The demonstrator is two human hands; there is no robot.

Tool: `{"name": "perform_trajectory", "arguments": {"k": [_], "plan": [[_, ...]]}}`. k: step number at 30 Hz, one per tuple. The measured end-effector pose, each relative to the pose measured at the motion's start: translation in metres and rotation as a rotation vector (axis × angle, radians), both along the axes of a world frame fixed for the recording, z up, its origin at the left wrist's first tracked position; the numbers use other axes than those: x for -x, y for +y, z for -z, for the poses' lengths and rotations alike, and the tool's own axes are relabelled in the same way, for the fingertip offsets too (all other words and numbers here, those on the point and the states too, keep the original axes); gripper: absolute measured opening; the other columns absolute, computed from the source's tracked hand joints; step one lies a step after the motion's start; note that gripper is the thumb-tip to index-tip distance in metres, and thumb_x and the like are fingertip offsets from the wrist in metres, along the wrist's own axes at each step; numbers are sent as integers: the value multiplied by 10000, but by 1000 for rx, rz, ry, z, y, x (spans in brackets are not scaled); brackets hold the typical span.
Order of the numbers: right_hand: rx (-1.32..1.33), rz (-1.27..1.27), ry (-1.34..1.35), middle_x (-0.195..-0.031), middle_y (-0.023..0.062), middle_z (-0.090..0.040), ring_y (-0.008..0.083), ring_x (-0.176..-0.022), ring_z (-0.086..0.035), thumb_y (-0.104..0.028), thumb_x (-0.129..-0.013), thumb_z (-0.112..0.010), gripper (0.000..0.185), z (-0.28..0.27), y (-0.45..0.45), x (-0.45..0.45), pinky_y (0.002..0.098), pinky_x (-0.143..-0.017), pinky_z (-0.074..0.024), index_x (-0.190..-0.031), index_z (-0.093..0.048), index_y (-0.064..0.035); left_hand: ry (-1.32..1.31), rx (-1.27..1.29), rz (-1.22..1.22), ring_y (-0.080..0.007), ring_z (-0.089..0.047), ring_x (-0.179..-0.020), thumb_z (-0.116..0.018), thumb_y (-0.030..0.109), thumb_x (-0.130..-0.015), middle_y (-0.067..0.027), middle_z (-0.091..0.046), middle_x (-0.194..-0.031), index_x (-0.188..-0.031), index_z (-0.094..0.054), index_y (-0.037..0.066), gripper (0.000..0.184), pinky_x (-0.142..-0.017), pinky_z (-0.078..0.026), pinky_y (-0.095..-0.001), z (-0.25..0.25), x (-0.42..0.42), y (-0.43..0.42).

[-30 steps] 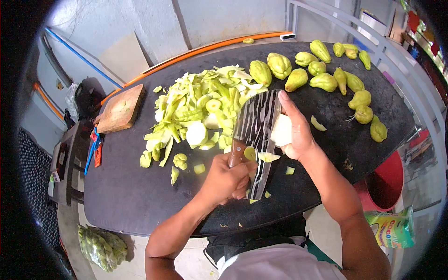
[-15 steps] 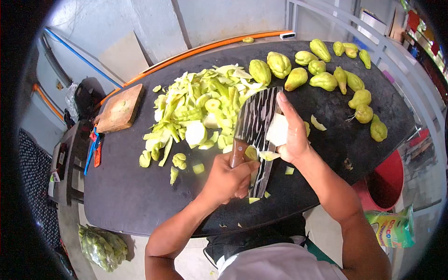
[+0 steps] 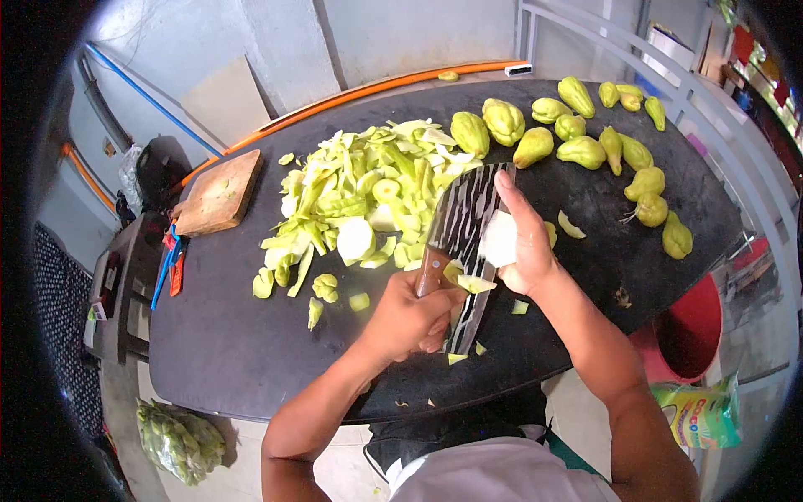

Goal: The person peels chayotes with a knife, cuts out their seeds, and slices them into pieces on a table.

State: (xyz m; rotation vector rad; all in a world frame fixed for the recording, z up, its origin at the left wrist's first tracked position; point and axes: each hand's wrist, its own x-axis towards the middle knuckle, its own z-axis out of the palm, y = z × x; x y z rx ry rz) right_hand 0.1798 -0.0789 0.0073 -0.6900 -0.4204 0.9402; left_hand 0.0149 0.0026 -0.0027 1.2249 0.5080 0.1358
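Cleaver (image 3: 462,219) in left hand (image 3: 407,316); bag (image 3: 199,442) holds vegetables (image 3: 161,425).

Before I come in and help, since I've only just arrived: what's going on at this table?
A person is working on green vegetables with a big knife. The left hand grips the cleaver by its brown handle, and the right hand holds a pale peeled piece close to it. A heap of peelings and cut pieces lies on the dark table; whole green vegetables lie toward the far right.
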Motion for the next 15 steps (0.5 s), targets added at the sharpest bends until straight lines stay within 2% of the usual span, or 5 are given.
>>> {"name": "perform_trajectory", "arguments": {"k": [5, 8, 9, 12, 15], "plan": [[-54, 125, -15, -1100, 62, -702, 165, -970, -690, -497, -1007, -541, 483, 1, 5, 8, 349, -910, -542, -1229, -605, -73, -55, 25, -24, -109, -390, -347, -659, 79, -933, -13, -438, -499, -853, -541, 30, 150, -355, -335, -286, 0, -2, -3], [-68, 25, -24, -1111, 76, -696, 172, -990, -684, -536, -999, -531, 519, 4, 1, 1, 362, -920, -539, -1222, -604, -74, -42, -39, -32, -103, -383, -348, -668, 85, -935, -6, -442, -504, -878, -557, 23, 140, -358, -325, -284, -10, -1, -3], [-24, 62, -26, -1131, 61, -698, 189, -1030, -673, -661, -959, -498, 636, 6, 2, 1, 388, -946, -536, -1232, -621, -100, -89, -87, -17, -105, -412, -358, -682, 99, -931, -7, -472, -522, -968, -587, 6, 138, -364, -328, -287, -7, 0, 2], [-76, 88, 76, -1140, 71, -698, 205, -1038, -673, -735, -924, -473, 736, 9, 2, -1, 396, -958, -533, -1233, -623, -84, -197, -342, -101, -87, -465, -419, -694, 131, -937, -5, -547, -583, -1145, -608, -10, 266, -392, -321, -259, -2, 0, -11], [-56, 73, 134, -1156, 87, -697, 233, -1061, -671, -787, -896, -450, 799, -3, -2, 5, 418, -972, -528, -1206, -638, -76, -145, -147, -86, -91, -488, -427, -718, 142, -921, -10, -559, -592, -1183, -602, -11, 325, -390, -342, -259, -14, 3, -5]]}}
